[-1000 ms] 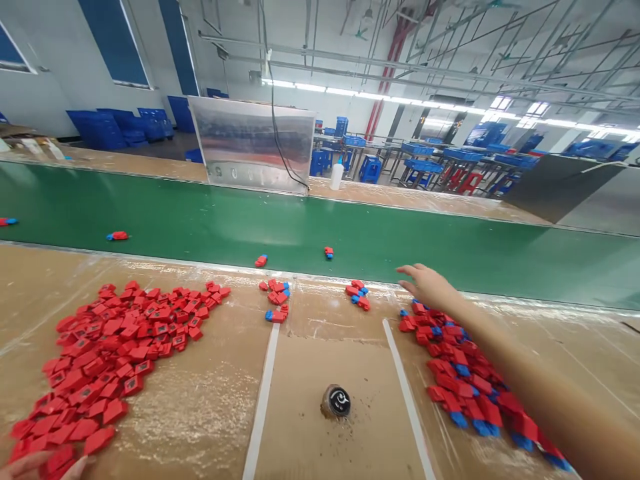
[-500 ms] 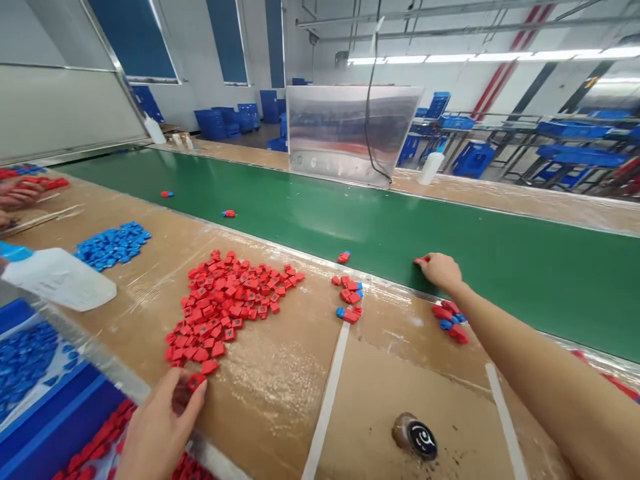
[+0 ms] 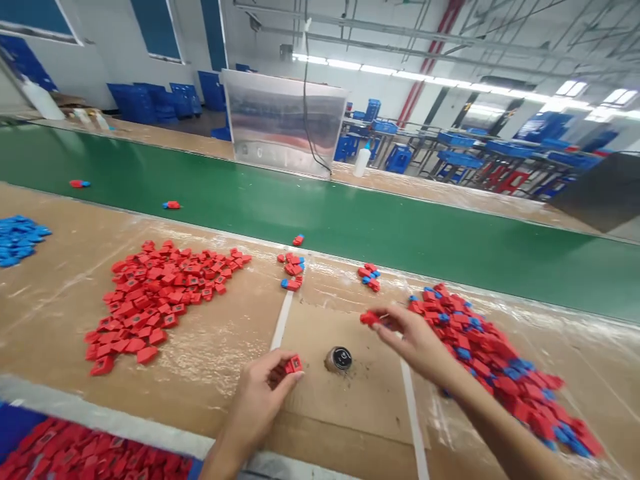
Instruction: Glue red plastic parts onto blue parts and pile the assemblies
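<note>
My left hand (image 3: 257,393) is low in the middle of the cardboard-covered bench (image 3: 210,373), pinching a small red plastic part (image 3: 294,364) between thumb and fingers. My right hand (image 3: 415,340) is a little higher and holds another red part (image 3: 370,319) at its fingertips. Just right of that hand lies a heap of red parts with blue pieces (image 3: 493,360). A larger heap of all-red parts (image 3: 160,297) lies to the left. Between my hands stands a small round dark-topped tin (image 3: 339,359).
A green conveyor belt (image 3: 320,217) runs behind the bench, carrying a few red-and-blue parts. Small clusters of parts (image 3: 293,272) sit at the bench's far edge. Loose blue parts (image 3: 17,240) lie far left. A blue bin of red parts (image 3: 85,450) sits at the near edge.
My right hand has come back from the belt edge over the bench. My left hand has moved right, away from the red heap, with a red part. The view has swung left.
</note>
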Demonstrator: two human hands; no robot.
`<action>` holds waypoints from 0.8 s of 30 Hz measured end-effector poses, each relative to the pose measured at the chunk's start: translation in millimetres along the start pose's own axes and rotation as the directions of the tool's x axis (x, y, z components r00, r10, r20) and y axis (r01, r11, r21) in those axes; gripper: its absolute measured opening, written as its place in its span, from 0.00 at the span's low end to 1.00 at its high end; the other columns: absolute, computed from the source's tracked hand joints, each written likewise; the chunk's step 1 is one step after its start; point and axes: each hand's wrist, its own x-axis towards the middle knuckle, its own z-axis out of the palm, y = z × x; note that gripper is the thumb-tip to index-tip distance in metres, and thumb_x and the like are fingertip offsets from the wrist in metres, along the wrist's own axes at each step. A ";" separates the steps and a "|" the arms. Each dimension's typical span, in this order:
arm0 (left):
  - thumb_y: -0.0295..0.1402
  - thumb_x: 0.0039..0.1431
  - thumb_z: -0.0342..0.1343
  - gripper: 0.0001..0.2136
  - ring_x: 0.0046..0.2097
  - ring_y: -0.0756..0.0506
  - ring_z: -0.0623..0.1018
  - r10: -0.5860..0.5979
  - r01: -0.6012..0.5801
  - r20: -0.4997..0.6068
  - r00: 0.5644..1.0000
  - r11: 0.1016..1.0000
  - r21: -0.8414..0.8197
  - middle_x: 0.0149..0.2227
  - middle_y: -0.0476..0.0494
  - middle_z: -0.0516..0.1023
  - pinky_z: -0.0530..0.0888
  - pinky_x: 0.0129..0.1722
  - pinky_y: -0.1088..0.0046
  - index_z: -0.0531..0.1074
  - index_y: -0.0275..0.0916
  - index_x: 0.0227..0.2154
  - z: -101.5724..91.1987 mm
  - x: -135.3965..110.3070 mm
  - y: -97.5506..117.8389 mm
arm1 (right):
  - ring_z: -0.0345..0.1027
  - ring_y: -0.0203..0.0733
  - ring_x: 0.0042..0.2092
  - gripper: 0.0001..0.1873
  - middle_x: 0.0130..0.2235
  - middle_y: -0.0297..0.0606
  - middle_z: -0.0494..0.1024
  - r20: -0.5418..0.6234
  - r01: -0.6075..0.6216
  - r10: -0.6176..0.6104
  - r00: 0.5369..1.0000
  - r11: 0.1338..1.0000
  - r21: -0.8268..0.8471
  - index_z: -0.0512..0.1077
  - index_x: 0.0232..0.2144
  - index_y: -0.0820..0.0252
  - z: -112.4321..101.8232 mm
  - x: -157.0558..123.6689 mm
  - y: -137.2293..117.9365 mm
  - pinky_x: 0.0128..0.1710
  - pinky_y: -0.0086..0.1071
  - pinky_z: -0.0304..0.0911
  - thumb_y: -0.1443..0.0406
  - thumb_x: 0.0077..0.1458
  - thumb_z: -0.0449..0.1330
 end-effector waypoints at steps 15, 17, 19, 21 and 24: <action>0.32 0.60 0.55 0.05 0.33 0.48 0.78 0.034 -0.037 0.049 0.998 0.997 0.061 0.33 0.49 0.79 0.73 0.35 0.73 0.74 0.40 0.37 42.1 -7.5 5.7 | 0.71 0.42 0.36 0.09 0.37 0.39 0.74 -0.001 0.157 -0.163 0.987 0.955 -0.250 0.70 0.45 0.57 37.0 -59.1 -38.7 0.33 0.32 0.66 0.64 0.66 0.52; 0.30 0.60 0.54 0.06 0.34 0.48 0.78 0.045 -0.048 0.054 0.998 0.997 0.057 0.33 0.49 0.79 0.73 0.36 0.74 0.73 0.40 0.38 42.6 -7.8 4.5 | 0.71 0.43 0.36 0.09 0.36 0.39 0.74 0.015 0.174 -0.176 0.984 0.948 -0.268 0.70 0.44 0.58 38.2 -59.4 -39.1 0.33 0.32 0.66 0.64 0.66 0.52; 0.28 0.60 0.53 0.07 0.35 0.48 0.78 0.052 -0.054 0.058 0.997 0.997 0.049 0.34 0.48 0.79 0.73 0.36 0.74 0.74 0.40 0.39 42.5 -8.4 4.1 | 0.71 0.43 0.35 0.10 0.36 0.39 0.73 0.015 0.192 -0.196 0.980 0.938 -0.287 0.71 0.43 0.58 39.5 -59.2 -39.2 0.33 0.32 0.66 0.64 0.67 0.51; 0.28 0.60 0.53 0.07 0.35 0.48 0.78 0.054 -0.056 0.055 0.997 0.998 0.035 0.34 0.48 0.79 0.74 0.36 0.74 0.74 0.40 0.39 42.8 -9.5 4.5 | 0.71 0.43 0.35 0.10 0.35 0.40 0.73 0.014 0.207 -0.213 0.977 0.928 -0.311 0.71 0.42 0.58 40.4 -58.6 -39.5 0.33 0.32 0.66 0.63 0.67 0.50; 0.29 0.60 0.53 0.07 0.34 0.48 0.78 0.045 -0.045 0.048 0.998 0.999 0.016 0.34 0.49 0.80 0.74 0.36 0.74 0.74 0.41 0.39 44.9 -11.7 6.6 | 0.71 0.43 0.34 0.11 0.35 0.40 0.73 0.015 0.209 -0.217 0.976 0.919 -0.335 0.71 0.43 0.58 39.3 -58.0 -42.7 0.32 0.33 0.66 0.63 0.67 0.50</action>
